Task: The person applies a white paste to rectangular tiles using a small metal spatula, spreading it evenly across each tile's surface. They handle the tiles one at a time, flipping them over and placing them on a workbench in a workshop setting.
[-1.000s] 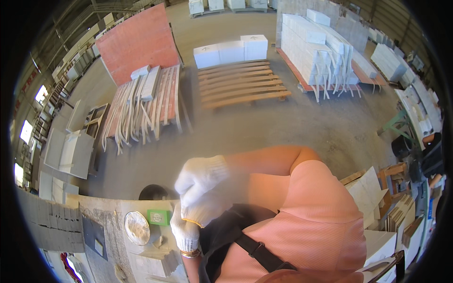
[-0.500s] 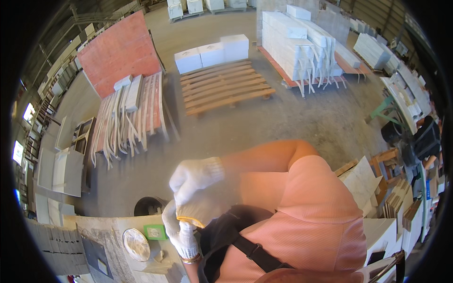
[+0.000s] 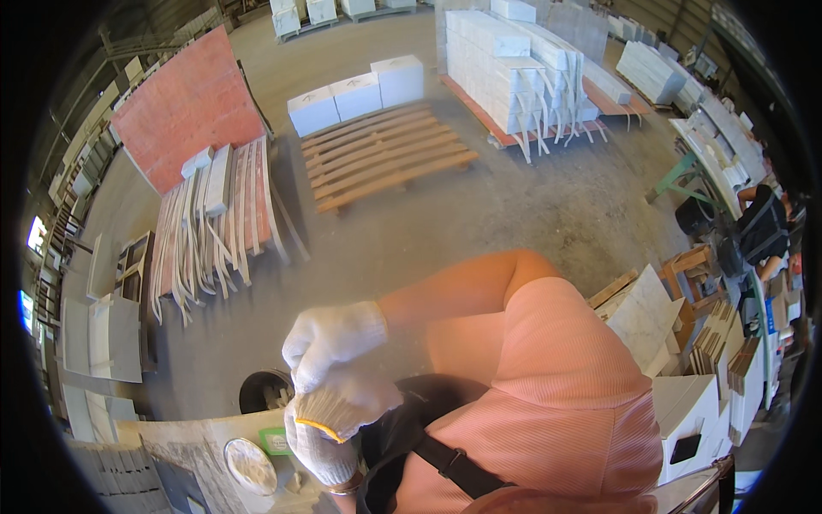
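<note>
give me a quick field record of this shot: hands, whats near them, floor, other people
setting: warehouse yard with concrete floor
right hand: white knit glove, gripping the cuff of the other glove
left hand: white glove with yellow-edged cuff, partly pulled on
below hands: worktable with a round disc; dark bucket beside it
floor: bare wooden pallet, white blocks, red slab
other people: one person, far right

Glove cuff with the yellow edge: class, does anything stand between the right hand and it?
Nothing visible does. The right hand lies directly on the glove cuff of the left hand, with its fingers closed over it.
</note>
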Motion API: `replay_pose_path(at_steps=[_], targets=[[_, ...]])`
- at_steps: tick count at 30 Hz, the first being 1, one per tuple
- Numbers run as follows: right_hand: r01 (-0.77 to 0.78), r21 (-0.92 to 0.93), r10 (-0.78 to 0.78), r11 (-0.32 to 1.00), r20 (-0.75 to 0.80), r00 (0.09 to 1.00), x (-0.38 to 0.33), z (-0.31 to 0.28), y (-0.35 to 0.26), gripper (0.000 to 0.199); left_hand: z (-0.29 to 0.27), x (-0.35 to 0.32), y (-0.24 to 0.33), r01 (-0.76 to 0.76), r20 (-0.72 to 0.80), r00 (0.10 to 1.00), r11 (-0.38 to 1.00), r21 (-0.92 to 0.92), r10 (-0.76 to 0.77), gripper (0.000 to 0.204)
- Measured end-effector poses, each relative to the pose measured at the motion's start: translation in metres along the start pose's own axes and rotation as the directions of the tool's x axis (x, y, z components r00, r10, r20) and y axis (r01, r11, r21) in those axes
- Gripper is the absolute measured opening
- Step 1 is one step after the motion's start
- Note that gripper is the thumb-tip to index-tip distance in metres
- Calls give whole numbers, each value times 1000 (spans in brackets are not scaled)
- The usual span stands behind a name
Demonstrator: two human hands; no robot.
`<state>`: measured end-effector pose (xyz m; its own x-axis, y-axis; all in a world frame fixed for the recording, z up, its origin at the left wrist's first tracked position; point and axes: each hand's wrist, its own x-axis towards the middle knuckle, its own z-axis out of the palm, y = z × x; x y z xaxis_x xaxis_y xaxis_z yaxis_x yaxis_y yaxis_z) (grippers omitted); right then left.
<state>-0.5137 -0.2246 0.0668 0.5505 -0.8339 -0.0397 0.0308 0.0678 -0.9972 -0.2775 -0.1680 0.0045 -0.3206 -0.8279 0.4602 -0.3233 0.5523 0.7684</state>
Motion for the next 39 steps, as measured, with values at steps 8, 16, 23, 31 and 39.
replay_pose_path(at_steps=[8,16,23,31,39], targets=[[81,-18,-81,997,11,997,11,1,1,21,2,-2,-7,57,70,996,996,68,-62,54],[-56,66,54,996,32,998,-8,8,-26,15,0,-8,18,397,-62,883,812,-427,-465,49],[-65,35,65,997,22,998,2,14,-19,18,2,-8,32,112,-131,984,991,-70,-121,43],[-87,25,86,996,50,995,5,18,-8,17,1,-22,8,401,258,810,177,-899,-526,39],[-99,4,99,995,-11,995,10,13,-3,18,13,-24,5,360,-16,882,695,-622,-471,31]])
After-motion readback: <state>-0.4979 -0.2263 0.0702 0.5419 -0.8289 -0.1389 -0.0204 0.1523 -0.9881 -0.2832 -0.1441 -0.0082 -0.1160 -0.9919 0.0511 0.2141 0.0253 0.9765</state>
